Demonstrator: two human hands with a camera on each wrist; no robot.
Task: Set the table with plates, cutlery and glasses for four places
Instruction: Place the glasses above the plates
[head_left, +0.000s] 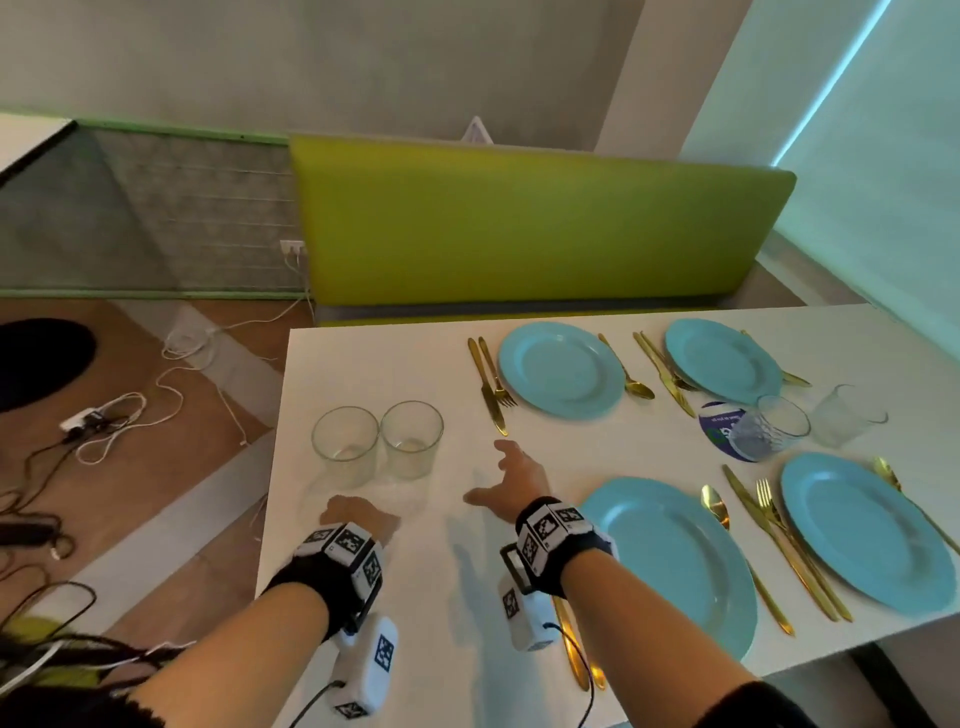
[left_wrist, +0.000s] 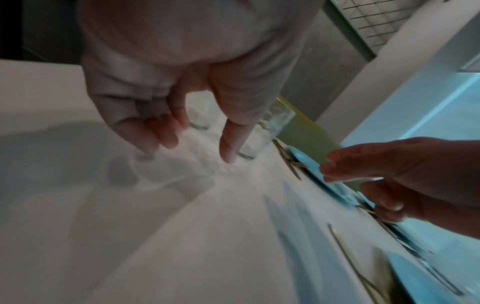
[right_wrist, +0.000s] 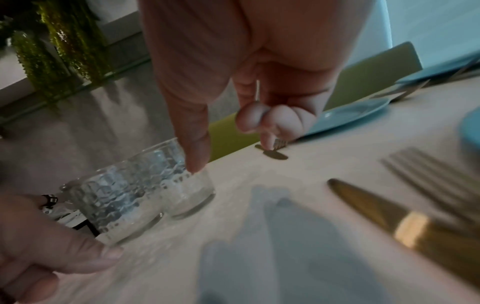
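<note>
Two empty clear glasses (head_left: 345, 447) (head_left: 412, 439) stand side by side near the left edge of the white table (head_left: 363, 364). My left hand (head_left: 358, 512) hovers just in front of the left glass, fingers hanging loosely and holding nothing (left_wrist: 192, 148). My right hand (head_left: 506, 475) is spread over the table to the right of the pair, also empty; in the right wrist view its thumb points down beside the glasses (right_wrist: 122, 205). Blue plates (head_left: 561, 369) (head_left: 675, 561) with gold cutlery (head_left: 491, 384) lie at each place. Two more glasses (head_left: 774, 426) (head_left: 844, 415) stand between the right-hand plates.
A green bench (head_left: 519, 228) runs along the table's far side. Cables and a power strip (head_left: 88, 415) lie on the floor to the left. A round blue mat (head_left: 719, 431) sits under one right-hand glass. Gold cutlery (head_left: 571, 649) lies beneath my right wrist.
</note>
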